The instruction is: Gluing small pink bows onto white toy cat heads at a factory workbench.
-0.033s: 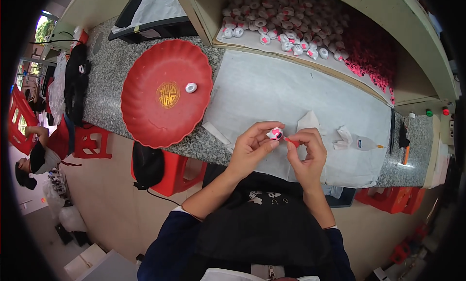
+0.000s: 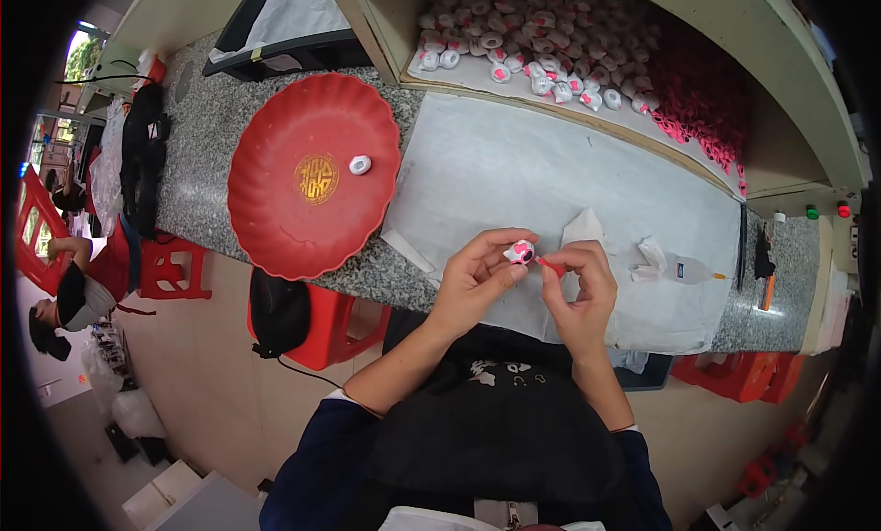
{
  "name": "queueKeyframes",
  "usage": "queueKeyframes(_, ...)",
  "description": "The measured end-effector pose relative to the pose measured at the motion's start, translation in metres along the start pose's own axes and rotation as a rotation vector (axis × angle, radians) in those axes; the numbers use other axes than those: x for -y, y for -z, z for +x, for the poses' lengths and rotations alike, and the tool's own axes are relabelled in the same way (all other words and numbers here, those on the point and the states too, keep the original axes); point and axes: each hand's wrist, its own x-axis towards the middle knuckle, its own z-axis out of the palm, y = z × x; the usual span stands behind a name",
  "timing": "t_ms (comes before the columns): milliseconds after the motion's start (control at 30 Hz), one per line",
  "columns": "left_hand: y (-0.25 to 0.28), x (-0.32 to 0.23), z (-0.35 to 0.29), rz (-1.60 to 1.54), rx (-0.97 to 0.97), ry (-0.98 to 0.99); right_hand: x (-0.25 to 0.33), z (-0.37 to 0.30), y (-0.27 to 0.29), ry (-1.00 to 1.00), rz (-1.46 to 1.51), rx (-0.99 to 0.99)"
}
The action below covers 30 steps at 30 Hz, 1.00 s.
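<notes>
Over the paper-covered worktop, my left hand [image 2: 470,288] pinches a small white figure head with pink and dark patches [image 2: 519,252] between thumb and fingers. Close beside it on the right, my right hand [image 2: 585,288] is closed on a small red piece [image 2: 554,267], whose shape is mostly covered by the fingertips. The tip of the red piece points at the figure head; I cannot tell whether they touch. To the left, a red scalloped plate [image 2: 271,178] with a gold emblem holds one small white piece [image 2: 361,166].
A shelf at the back holds a heap of white figure heads [image 2: 551,81] and a pile of pink pieces [image 2: 702,118]. Right of my hands lie a crumpled tissue [image 2: 650,260] and a clear bottle with an orange tip [image 2: 688,270]. A black tray [image 2: 284,61] stands behind the plate.
</notes>
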Motion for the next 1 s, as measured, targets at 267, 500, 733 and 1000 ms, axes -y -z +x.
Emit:
queueKeyframes(267,0.0014,0.0028,-0.0017,-0.006,0.001,0.036,-0.0043,-0.0008,-0.0016,0.062,-0.073,-0.027)
queueKeyframes(500,0.0,0.0038,-0.0006,-0.022,0.007,0.037,-0.0063,0.0036,-0.0078,0.206,-0.203,-0.045)
queueKeyframes(733,-0.0009,0.0032,-0.0004,-0.001,0.003,0.031,-0.005,0.002,-0.0042,0.196,-0.287,-0.087)
queueKeyframes(1000,-0.0006,0.0023,-0.0002,0.001,0.005,0.037,-0.0021,0.002,-0.0056,0.209,-0.228,-0.005)
